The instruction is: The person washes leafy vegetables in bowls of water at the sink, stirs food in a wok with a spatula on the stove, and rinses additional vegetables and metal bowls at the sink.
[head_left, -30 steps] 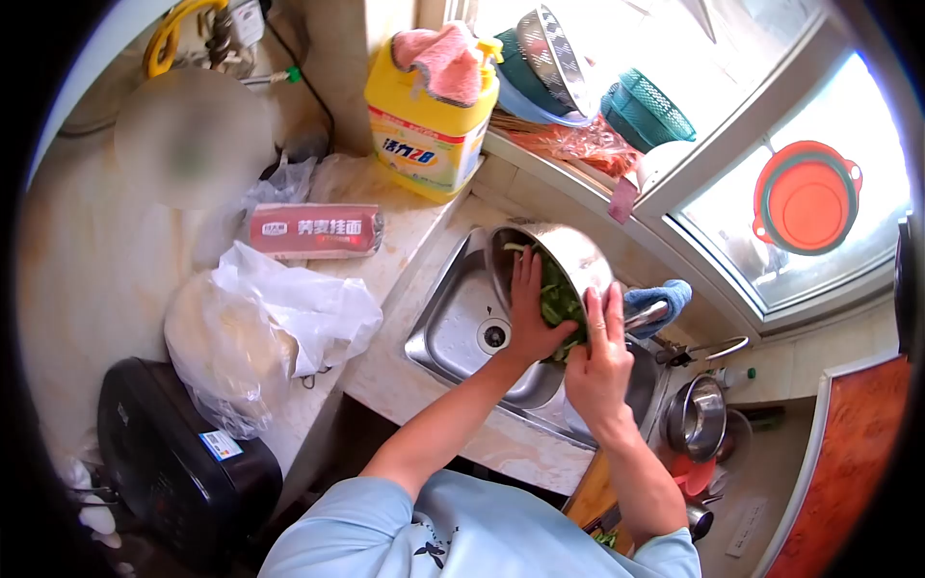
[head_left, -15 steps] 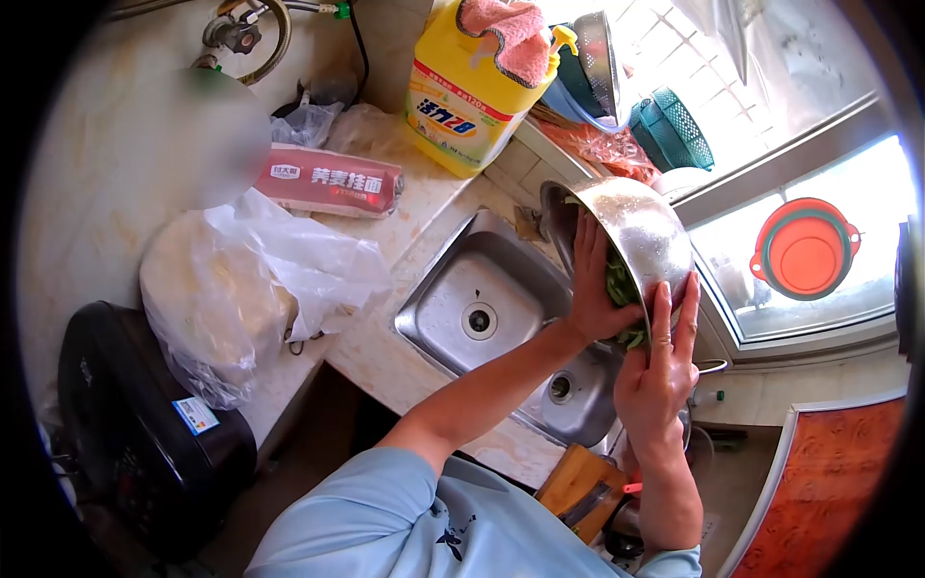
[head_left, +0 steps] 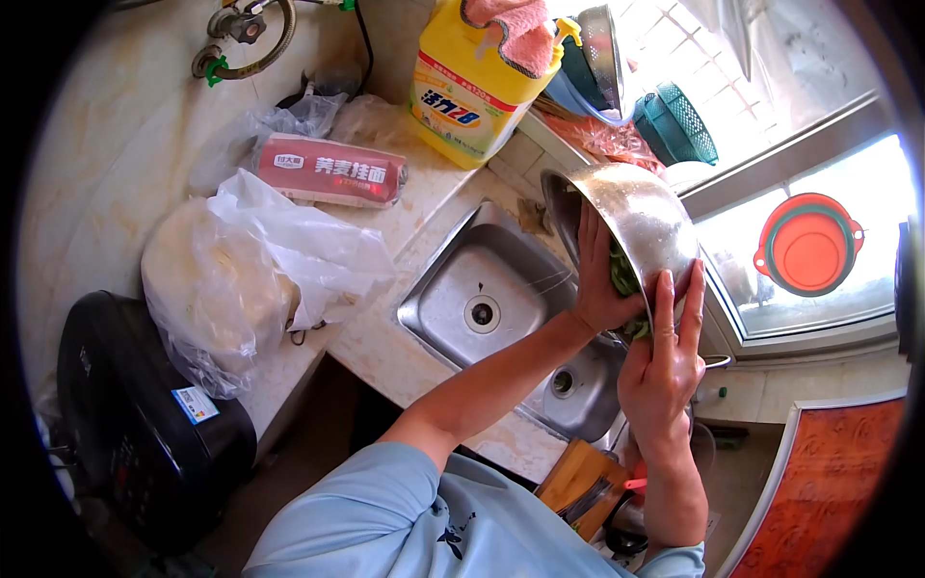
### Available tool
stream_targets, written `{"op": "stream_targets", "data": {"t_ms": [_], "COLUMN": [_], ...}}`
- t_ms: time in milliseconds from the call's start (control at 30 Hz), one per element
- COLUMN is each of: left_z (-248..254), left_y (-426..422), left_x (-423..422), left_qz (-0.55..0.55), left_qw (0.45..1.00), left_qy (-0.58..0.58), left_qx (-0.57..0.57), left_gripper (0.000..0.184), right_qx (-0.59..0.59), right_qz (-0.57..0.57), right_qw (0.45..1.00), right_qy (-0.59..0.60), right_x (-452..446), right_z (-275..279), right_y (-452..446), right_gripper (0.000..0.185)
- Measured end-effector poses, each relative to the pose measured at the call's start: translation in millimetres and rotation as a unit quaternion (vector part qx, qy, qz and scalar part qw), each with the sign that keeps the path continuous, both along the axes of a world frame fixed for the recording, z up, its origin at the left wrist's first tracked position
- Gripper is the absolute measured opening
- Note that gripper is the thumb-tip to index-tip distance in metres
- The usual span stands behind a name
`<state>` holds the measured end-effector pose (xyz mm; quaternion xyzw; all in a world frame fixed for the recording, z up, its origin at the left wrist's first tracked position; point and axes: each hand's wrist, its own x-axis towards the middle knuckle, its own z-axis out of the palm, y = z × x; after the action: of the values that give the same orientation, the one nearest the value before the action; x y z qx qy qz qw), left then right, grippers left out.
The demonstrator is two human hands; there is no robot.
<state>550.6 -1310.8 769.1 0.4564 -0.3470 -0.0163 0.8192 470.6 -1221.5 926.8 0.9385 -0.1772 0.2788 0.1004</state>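
Observation:
My right hand (head_left: pixel 665 376) grips a shiny metal bowl (head_left: pixel 647 217) by its lower rim, with two fingers extended along the outside. The bowl is tipped on its side above the sink, its mouth facing left. My left hand (head_left: pixel 609 279) lies with fingers stretched out across the bowl's mouth, against green leafy vegetables (head_left: pixel 623 270) that are partly hidden behind it. Below is a stainless double-basin sink (head_left: pixel 453 279), where a thin streak of water shows near the bowl.
On the counter are a yellow detergent jug (head_left: pixel 472 96) with a pink cloth (head_left: pixel 520 34), a red noodle packet (head_left: pixel 332 173), a bagged round pale item (head_left: pixel 212 289) and a black appliance (head_left: pixel 145 414). A wooden board (head_left: pixel 578 472) stands near the right arm. Baskets (head_left: pixel 674 125) sit by the window.
The bowl stays tipped with both hands on it, shifting only slightly. A thin water streak now shows over the larger basin. The camera view has moved a little.

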Motion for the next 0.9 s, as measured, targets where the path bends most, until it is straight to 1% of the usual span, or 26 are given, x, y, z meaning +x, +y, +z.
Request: {"op": "stream_targets", "data": {"t_ms": [233, 267, 300, 433, 500, 567, 667, 700, 733, 800, 900], "left_z": [-1.9, -3.6, -6.6, -27.1, -41.8, -57.2, -76.0, -80.0, -84.1, -90.2, -99.9], "left_y": [-4.7, -5.8, -7.1, -9.7, -3.3, 6.6, 19.4, 20.4, 23.3, 26.8, 26.4], "left_x": [-3.2, -3.2, -2.6, 0.0, 4.3, 8.0, 6.5, 6.0, 4.6, 0.7, 6.4], "left_qz": [-0.003, -0.005, -0.007, -0.033, -0.047, -0.061, -0.08, -0.084, -0.087, -0.095, -0.095], "left_qw": [1.0, 1.0, 1.0, 0.998, 0.996, 0.993, 0.988, 0.987, 0.986, 0.984, 0.982], "left_qy": [0.013, 0.016, 0.02, 0.048, 0.069, 0.086, 0.105, 0.109, 0.112, 0.11, 0.077], "left_qx": [0.004, 0.005, 0.008, 0.02, 0.035, 0.05, 0.075, 0.08, 0.086, 0.099, 0.144], "left_gripper": [0.101, 0.1, 0.1, 0.098, 0.097, 0.096, 0.095, 0.095, 0.095, 0.094, 0.093], "right_qx": [0.006, -0.01, 0.011, -0.005, -0.002, 0.044, 0.078, 0.048, 0.079, 0.11, 0.131], "right_qz": [-0.01, -0.022, -0.051, -0.072, -0.079, -0.124, -0.125, -0.125, -0.125, -0.138, -0.182], "right_qw": [1.0, 1.0, 0.998, 0.997, 0.997, 0.99, 0.989, 0.991, 0.989, 0.984, 0.975], "right_qy": [0.003, 0.009, 0.02, 0.003, 0.015, 0.049, 0.027, 0.023, 0.014, 0.009, 0.005], "right_x": [-1.0, 0.7, 1.6, 25.2, 30.8, 38.1, 40.8, 41.9, 40.3, 39.2, 33.1], "right_z": [-4.4, -6.2, -9.9, -32.9, -52.4, -72.4, -93.9, -95.3, -95.2, -97.7, -128.1], "right_y": [-2.3, -5.4, -6.6, -31.2, -38.8, -38.0, -40.4, -41.1, -37.8, -40.6, -47.2], "right_gripper": [0.064, 0.063, 0.065, 0.056, 0.057, 0.052, 0.057, 0.057, 0.059, 0.061, 0.059]}}
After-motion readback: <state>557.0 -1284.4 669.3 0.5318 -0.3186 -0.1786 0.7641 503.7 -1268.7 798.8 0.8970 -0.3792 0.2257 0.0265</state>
